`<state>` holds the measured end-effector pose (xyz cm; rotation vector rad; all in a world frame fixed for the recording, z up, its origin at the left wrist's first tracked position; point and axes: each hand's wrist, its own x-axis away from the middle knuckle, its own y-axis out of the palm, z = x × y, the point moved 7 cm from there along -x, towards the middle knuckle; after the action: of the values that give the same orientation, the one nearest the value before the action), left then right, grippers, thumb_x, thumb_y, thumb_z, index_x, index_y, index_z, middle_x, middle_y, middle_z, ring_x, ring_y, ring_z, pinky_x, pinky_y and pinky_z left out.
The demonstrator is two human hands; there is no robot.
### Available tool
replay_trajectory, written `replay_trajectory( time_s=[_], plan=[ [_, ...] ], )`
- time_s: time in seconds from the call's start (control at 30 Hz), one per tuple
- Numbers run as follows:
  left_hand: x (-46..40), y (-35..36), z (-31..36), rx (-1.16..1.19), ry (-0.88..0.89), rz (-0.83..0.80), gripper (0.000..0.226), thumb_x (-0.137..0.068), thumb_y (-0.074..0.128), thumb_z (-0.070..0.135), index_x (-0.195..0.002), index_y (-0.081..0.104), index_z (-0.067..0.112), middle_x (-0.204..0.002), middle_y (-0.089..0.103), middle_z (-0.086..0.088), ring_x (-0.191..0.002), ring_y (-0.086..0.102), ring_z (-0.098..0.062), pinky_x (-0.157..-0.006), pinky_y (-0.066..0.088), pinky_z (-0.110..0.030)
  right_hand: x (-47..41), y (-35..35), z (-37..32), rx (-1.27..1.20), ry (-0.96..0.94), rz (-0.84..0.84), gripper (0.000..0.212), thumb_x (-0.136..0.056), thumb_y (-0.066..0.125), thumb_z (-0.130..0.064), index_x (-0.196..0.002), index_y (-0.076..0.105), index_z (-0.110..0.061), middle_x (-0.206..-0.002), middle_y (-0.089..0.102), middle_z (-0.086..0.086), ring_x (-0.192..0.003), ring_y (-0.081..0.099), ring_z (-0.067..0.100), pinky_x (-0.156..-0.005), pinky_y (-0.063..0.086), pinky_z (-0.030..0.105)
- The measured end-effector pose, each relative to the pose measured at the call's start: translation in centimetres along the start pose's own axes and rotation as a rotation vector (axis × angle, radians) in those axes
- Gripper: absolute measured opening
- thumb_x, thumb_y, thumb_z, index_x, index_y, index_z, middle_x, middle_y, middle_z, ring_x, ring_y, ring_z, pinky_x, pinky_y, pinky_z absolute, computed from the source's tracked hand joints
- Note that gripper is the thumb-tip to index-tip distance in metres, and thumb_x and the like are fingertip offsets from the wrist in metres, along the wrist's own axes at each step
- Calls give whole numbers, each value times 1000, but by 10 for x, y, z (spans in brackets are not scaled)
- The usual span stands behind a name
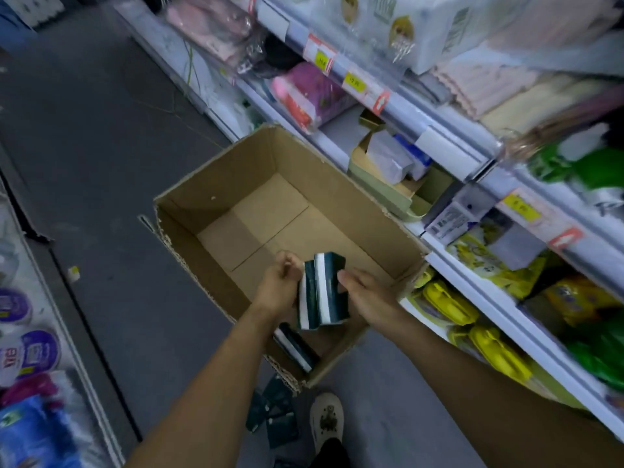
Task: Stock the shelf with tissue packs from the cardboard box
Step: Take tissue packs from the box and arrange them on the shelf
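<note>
An open cardboard box (216, 184) stands on the floor beside the shelf (449, 265) on my right. Over its near end I hold two dark green and white tissue packs (322, 293) upright, side by side. My left hand (278, 287) grips them from the left and my right hand (369, 295) presses against them from the right. One more dark green pack (295, 346) lies in the box's near corner, under my hands. The remaining box floor is bare.
Flat dark green pieces (273, 417) lie on the floor by my shoe (326, 420). The right shelf holds yellow packs (449, 305), green bags, a pink pack (310, 92) and small boxes. Another shelf with purple and blue packages (30, 349) lines the left. Grey aisle floor runs ahead.
</note>
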<state>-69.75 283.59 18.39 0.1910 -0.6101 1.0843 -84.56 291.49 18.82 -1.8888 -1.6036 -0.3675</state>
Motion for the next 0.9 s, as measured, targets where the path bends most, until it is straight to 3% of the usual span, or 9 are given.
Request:
replay_trajectory(
  time_s=[0.07,0.17,0.3,0.37,0.43,0.53,0.63,0.77,0.9],
  plan=[
    [23,11,25,95,36,33,20,-104,43,22,-85,45,21,-85,55,-6,-78,54,-22,-76,51,-43,21,-23,-7,-83,-67,110,14,-94,60,-33,-90,56,-21,-100,60,1,-95,59,17,-70,43,22],
    [59,33,53,257,41,78,20,-105,39,21,-88,45,16,-86,57,-9,-73,55,-21,-71,47,-37,64,-60,-16,-213,-144,195,40,-82,75,-37,-108,47,-24,-115,58,0,-104,59,12,-83,51,28],
    [120,98,85,503,-19,-207,58,-99,33,59,-114,65,14,-112,72,-12,-95,71,-27,-76,58,-40,140,-103,-25,-393,-207,196,58,-82,78,-25,-126,40,-25,-118,59,-10,-105,61,6,-93,54,34],
    [154,133,97,479,24,-345,60,-93,49,59,-129,60,11,-121,68,-17,-102,70,-30,-70,60,-38,178,-127,-19,-435,-218,240,55,-81,78,-22,-126,45,-23,-116,63,-7,-102,65,9,-88,56,34],
    [187,164,107,457,60,-386,66,-85,70,41,-139,47,10,-127,64,-20,-107,68,-34,-70,60,-40,217,-153,-10,-446,-235,290,40,-85,74,-23,-121,55,-19,-114,68,-1,-94,69,10,-78,57,26],
    [230,205,117,403,115,-401,57,-75,78,31,-123,54,11,-118,69,-18,-99,71,-31,-77,60,-45,285,-192,9,-496,-204,374,15,-93,64,-33,-102,65,-21,-99,73,-3,-81,70,8,-70,55,22],
    [277,252,125,289,160,-522,68,-70,86,32,-127,56,9,-119,69,-17,-105,69,-34,-91,55,-49,352,-234,34,-474,-197,485,26,-87,68,-44,-99,64,-21,-100,72,-2,-89,69,15,-77,55,33],
    [341,314,130,181,197,-632,71,-69,81,34,-130,55,7,-110,73,-14,-96,72,-28,-72,58,-36,442,-273,65,-500,-232,532,32,-84,74,-32,-108,66,-12,-94,74,3,-73,70,12,-54,51,20],
    [400,369,133,162,185,-707,60,-76,73,39,-126,59,9,-113,72,-14,-99,71,-31,-73,59,-38,524,-310,104,-638,-258,662,39,-80,78,-32,-107,65,-7,-86,73,8,-67,66,19,-49,43,24]
  ],
)
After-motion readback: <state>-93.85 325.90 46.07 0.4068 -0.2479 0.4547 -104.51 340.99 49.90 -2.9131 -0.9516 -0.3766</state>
